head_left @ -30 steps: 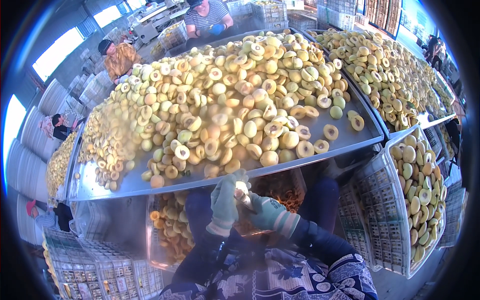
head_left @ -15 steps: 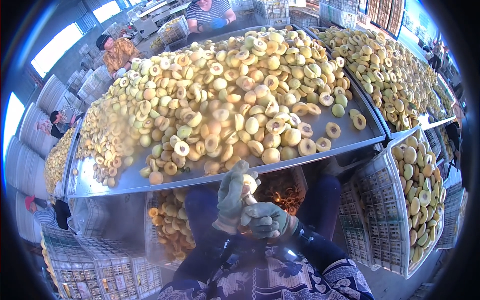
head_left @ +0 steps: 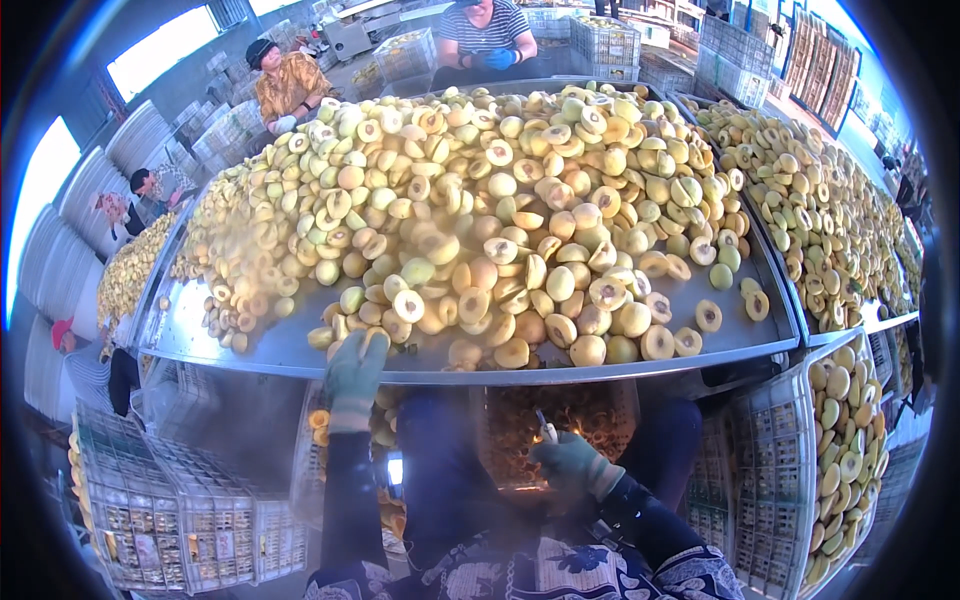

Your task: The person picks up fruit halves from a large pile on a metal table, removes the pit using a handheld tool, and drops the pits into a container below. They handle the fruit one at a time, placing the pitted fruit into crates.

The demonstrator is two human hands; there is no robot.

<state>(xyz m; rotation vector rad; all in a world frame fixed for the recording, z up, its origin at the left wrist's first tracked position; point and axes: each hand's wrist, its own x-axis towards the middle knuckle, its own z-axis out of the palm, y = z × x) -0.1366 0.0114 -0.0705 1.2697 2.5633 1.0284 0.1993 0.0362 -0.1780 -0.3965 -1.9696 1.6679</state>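
Note:
My left hand (head_left: 357, 372), in a grey-green glove, reaches over the near edge of a metal table (head_left: 290, 340). Its thumb stands apart from the fingers, and the fingertips are close to some halved yellow stone fruit (head_left: 408, 305); I see nothing held in it. In front of my body, my gloved right hand (head_left: 575, 462) is closed around a small knife-like tool (head_left: 547, 430) with a pale handle and thin tip. Below that tool is a crate (head_left: 625, 415) of reddish-brown pieces, which look like pits.
Fruit is heaped over the table, with more on a second table (head_left: 800, 220) at right. A plastic crate of fruit (head_left: 757, 470) stands right of my legs, stacked crates (head_left: 190, 510) at left. Several co-workers sit around, one in stripes (head_left: 490, 35) across the table.
My hands have parted. The left has moved left to the table's edge, without the fruit piece it held. The right has shifted right and lower, its tool now showing. The view has shifted slightly.

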